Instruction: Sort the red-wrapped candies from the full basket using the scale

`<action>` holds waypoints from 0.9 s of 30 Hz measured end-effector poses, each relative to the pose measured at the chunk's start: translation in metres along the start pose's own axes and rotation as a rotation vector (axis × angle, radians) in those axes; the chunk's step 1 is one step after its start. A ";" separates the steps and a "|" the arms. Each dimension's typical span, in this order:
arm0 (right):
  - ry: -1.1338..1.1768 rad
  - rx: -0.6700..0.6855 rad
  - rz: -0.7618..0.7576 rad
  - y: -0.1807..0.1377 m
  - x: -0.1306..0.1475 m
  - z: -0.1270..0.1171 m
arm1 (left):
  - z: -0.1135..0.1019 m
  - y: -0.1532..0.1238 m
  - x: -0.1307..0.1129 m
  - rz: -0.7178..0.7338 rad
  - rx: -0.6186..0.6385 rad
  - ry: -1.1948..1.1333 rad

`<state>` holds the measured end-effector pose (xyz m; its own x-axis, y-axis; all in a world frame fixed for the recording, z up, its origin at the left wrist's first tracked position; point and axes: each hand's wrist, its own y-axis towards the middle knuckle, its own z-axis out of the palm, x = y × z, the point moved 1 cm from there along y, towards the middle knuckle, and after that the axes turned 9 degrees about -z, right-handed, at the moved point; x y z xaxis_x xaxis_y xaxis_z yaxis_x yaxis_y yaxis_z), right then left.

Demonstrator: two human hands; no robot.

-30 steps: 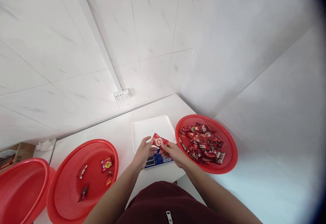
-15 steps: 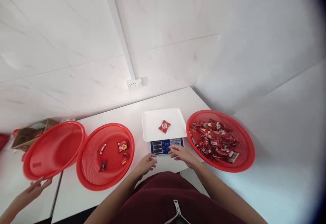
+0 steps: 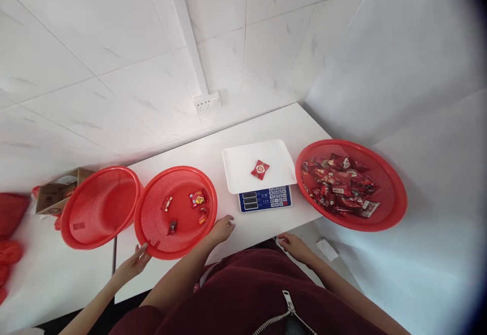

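My left hand (image 3: pixel 223 229) is beside the right rim of the middle red basket (image 3: pixel 143 233), fingers loosely bent and apart, holding nothing. Several wrapped sweets lie spread in that basket, one a red and yellow packet (image 3: pixel 197 198). By the table's front edge is my right hand (image 3: pixel 293 246), its fingers partly stretched out and nothing seen in them. Beyond both hands stands a scale (image 3: pixel 265 199) with a blue key panel and a white tray (image 3: pixel 239 165). One red wrapped sweet (image 3: pixel 260 169) rests on the tray.
To the right, a red basket (image 3: pixel 395 198) holds a heap of red wrapped sweets (image 3: pixel 342 182). Another person's hand (image 3: pixel 133 265) touches the middle basket's rim. Farther left are another red basket (image 3: pixel 101 208) and a cardboard box (image 3: pixel 53 198). A socket (image 3: pixel 206 102) is on the wall.
My right hand has drawn back from the scale's keys to the table edge. The other person's hand has shifted from the left basket to the middle one. The view has turned slightly.
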<state>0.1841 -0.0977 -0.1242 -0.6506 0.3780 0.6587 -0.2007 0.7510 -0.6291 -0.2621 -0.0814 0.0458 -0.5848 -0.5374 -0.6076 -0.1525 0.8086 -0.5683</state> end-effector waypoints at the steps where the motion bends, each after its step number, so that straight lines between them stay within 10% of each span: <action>1: -0.007 -0.001 -0.002 -0.002 0.000 0.005 | 0.020 0.010 -0.019 0.051 0.193 0.164; 6: -0.017 -0.064 0.003 -0.012 -0.003 0.024 | 0.186 0.075 -0.106 0.178 0.417 0.405; 8: -0.013 -0.093 0.015 -0.017 -0.010 0.027 | 0.221 0.090 -0.112 0.210 0.445 0.460; 15: -0.014 -0.081 0.129 -0.036 -0.075 0.011 | 0.239 0.079 -0.077 0.273 0.408 0.680; 27: -0.097 0.059 0.037 -0.051 -0.230 -0.087 | 0.310 0.052 -0.066 0.022 0.117 1.232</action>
<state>0.4075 -0.1757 -0.2077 -0.7257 0.3485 0.5933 -0.2163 0.7030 -0.6775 0.0149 -0.0780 -0.1159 -0.9554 0.1112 0.2734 -0.0980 0.7544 -0.6490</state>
